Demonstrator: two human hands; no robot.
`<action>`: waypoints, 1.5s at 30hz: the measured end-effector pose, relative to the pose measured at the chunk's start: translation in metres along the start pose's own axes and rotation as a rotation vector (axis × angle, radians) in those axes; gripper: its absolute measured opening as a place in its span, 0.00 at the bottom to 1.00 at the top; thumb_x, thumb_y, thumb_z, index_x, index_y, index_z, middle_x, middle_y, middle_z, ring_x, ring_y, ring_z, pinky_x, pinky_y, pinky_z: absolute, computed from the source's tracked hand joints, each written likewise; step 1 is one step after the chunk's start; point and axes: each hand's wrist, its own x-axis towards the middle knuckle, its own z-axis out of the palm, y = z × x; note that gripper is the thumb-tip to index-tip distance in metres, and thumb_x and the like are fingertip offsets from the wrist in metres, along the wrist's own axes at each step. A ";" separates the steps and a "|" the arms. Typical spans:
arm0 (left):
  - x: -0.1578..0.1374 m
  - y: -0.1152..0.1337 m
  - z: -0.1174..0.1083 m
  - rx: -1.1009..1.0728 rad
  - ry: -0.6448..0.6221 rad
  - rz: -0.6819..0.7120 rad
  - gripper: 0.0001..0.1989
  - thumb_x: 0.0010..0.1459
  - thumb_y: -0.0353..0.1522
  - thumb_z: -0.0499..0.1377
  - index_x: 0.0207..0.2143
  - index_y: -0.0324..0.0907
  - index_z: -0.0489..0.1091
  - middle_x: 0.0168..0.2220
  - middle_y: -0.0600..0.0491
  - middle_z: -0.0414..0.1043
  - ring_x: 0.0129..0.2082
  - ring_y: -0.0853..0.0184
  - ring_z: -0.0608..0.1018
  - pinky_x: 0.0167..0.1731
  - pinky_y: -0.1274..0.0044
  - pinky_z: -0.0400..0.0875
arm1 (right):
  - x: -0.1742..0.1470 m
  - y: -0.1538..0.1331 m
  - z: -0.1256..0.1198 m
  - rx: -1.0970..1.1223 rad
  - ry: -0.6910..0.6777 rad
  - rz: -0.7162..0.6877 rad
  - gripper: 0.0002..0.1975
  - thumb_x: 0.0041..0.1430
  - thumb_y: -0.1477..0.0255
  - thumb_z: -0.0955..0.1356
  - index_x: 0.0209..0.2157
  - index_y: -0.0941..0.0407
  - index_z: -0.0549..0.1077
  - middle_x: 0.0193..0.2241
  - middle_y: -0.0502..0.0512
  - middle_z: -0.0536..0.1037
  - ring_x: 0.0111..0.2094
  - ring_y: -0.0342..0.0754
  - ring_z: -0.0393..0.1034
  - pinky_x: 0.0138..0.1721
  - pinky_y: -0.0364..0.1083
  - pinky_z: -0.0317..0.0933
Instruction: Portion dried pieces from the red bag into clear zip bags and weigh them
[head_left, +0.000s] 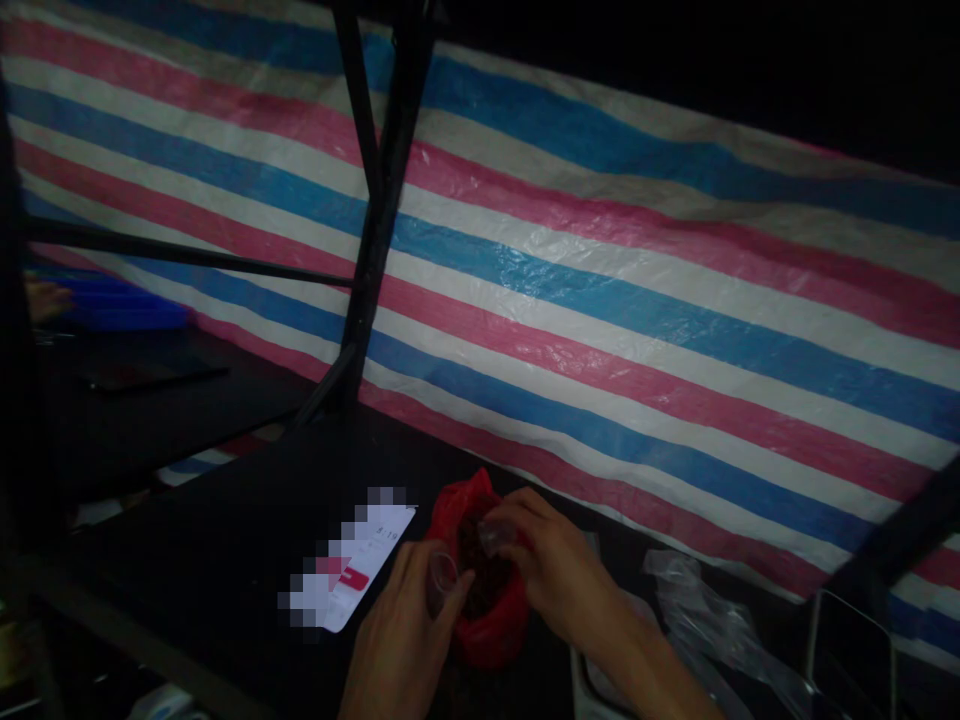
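A red plastic bag (491, 640) stands open on the black surface, filled with small dark brown bits (480, 555) too dim to name. My left hand (405, 610) is at the bag's left side, its fingers closed round a small clear round container (442, 572) with its rim showing. Over the bag's opening, my right hand (551, 555) pinches a small clear plastic piece (495, 537); whether it is a lid or a cup I cannot tell. Part of the bag's right side is hidden behind this hand.
Left of the bag lies a lit phone (367, 565). Crumpled clear plastic bags (705, 610) and a dark framed object (853, 650) lie to the right. A black metal post (375, 230) and striped sheeting (600, 300) stand behind. Far left, another person's hand (46, 298) is by a blue tray (127, 302).
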 end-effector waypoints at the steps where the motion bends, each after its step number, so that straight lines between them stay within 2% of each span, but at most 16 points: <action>1: 0.001 -0.002 0.001 -0.014 0.044 0.005 0.18 0.62 0.49 0.54 0.43 0.48 0.71 0.46 0.45 0.75 0.42 0.51 0.81 0.44 0.61 0.75 | 0.003 0.006 0.001 -0.067 -0.020 0.054 0.23 0.58 0.89 0.65 0.47 0.52 0.81 0.50 0.53 0.79 0.50 0.48 0.77 0.52 0.45 0.67; 3: 0.003 -0.007 0.003 -0.050 0.127 0.005 0.19 0.60 0.49 0.55 0.42 0.47 0.72 0.51 0.42 0.74 0.48 0.48 0.80 0.49 0.58 0.74 | 0.012 0.019 0.007 -0.176 -0.087 0.126 0.24 0.55 0.89 0.66 0.47 0.54 0.82 0.49 0.57 0.80 0.49 0.53 0.78 0.53 0.49 0.68; 5: 0.005 -0.011 0.005 -0.077 0.162 0.000 0.17 0.59 0.48 0.55 0.40 0.47 0.73 0.51 0.41 0.76 0.51 0.46 0.79 0.51 0.57 0.73 | 0.021 0.030 0.017 -0.199 -0.130 0.131 0.26 0.52 0.89 0.67 0.48 0.55 0.82 0.51 0.59 0.81 0.52 0.56 0.78 0.55 0.51 0.66; 8: 0.009 -0.013 0.007 -0.109 0.139 -0.018 0.15 0.59 0.46 0.55 0.34 0.47 0.73 0.36 0.45 0.78 0.39 0.49 0.81 0.42 0.60 0.74 | 0.032 0.041 0.034 -0.154 -0.161 0.106 0.27 0.52 0.89 0.68 0.50 0.55 0.82 0.56 0.60 0.79 0.57 0.55 0.75 0.58 0.47 0.64; 10: 0.010 -0.013 0.008 -0.162 0.126 -0.029 0.14 0.59 0.46 0.55 0.32 0.48 0.72 0.30 0.49 0.77 0.33 0.53 0.80 0.36 0.64 0.74 | 0.036 0.046 0.043 -0.113 -0.174 0.098 0.25 0.52 0.88 0.68 0.50 0.56 0.83 0.54 0.60 0.80 0.55 0.53 0.76 0.55 0.45 0.65; 14: 0.012 -0.009 0.007 -0.288 0.124 -0.041 0.16 0.59 0.48 0.56 0.33 0.46 0.72 0.31 0.51 0.77 0.33 0.57 0.81 0.35 0.68 0.77 | 0.037 0.047 0.051 -0.017 -0.145 0.112 0.24 0.53 0.87 0.69 0.49 0.57 0.83 0.50 0.61 0.82 0.53 0.54 0.77 0.55 0.46 0.66; 21: 0.018 -0.007 0.004 -0.378 0.110 -0.048 0.18 0.57 0.50 0.58 0.32 0.46 0.71 0.30 0.51 0.77 0.31 0.57 0.81 0.32 0.68 0.77 | 0.034 0.049 0.050 0.276 -0.124 0.211 0.22 0.53 0.84 0.70 0.49 0.57 0.84 0.48 0.59 0.86 0.51 0.56 0.80 0.55 0.50 0.69; 26: 0.017 -0.017 0.008 -0.341 0.129 -0.003 0.16 0.60 0.48 0.60 0.38 0.46 0.73 0.34 0.52 0.76 0.35 0.57 0.80 0.39 0.66 0.76 | 0.022 0.051 0.036 0.485 -0.126 0.242 0.22 0.53 0.81 0.69 0.50 0.56 0.83 0.49 0.57 0.86 0.52 0.56 0.81 0.57 0.53 0.69; 32: 0.014 -0.020 0.007 -0.226 0.143 0.088 0.10 0.60 0.43 0.61 0.36 0.47 0.74 0.38 0.51 0.75 0.40 0.55 0.78 0.42 0.65 0.72 | 0.010 0.020 0.015 0.612 -0.122 0.200 0.21 0.56 0.81 0.69 0.51 0.55 0.81 0.49 0.56 0.85 0.52 0.53 0.80 0.58 0.52 0.68; 34: 0.013 -0.019 0.008 -0.194 0.126 0.105 0.09 0.60 0.42 0.60 0.36 0.48 0.75 0.37 0.51 0.76 0.39 0.55 0.77 0.41 0.66 0.71 | 0.009 0.005 0.011 0.531 -0.104 0.157 0.21 0.56 0.83 0.69 0.50 0.54 0.81 0.47 0.55 0.84 0.51 0.52 0.79 0.57 0.50 0.68; 37: 0.012 -0.020 0.009 -0.162 0.097 0.114 0.10 0.62 0.42 0.59 0.37 0.47 0.75 0.37 0.51 0.76 0.38 0.55 0.78 0.40 0.66 0.72 | 0.008 -0.014 0.005 0.253 -0.088 0.035 0.22 0.58 0.86 0.67 0.48 0.52 0.82 0.49 0.55 0.79 0.51 0.50 0.76 0.56 0.47 0.67; 40: 0.010 -0.021 0.009 -0.145 0.069 0.117 0.10 0.64 0.41 0.57 0.37 0.47 0.74 0.37 0.50 0.77 0.38 0.56 0.78 0.39 0.67 0.73 | 0.008 -0.030 0.000 0.014 -0.162 -0.046 0.24 0.59 0.88 0.67 0.51 0.52 0.81 0.52 0.55 0.75 0.50 0.48 0.74 0.53 0.46 0.66; 45: 0.009 -0.018 0.005 -0.128 0.054 0.099 0.08 0.64 0.40 0.56 0.39 0.47 0.72 0.38 0.50 0.76 0.39 0.56 0.79 0.41 0.66 0.74 | 0.007 -0.039 -0.004 -0.113 -0.206 -0.088 0.22 0.63 0.86 0.67 0.51 0.50 0.80 0.53 0.54 0.75 0.51 0.49 0.74 0.51 0.45 0.66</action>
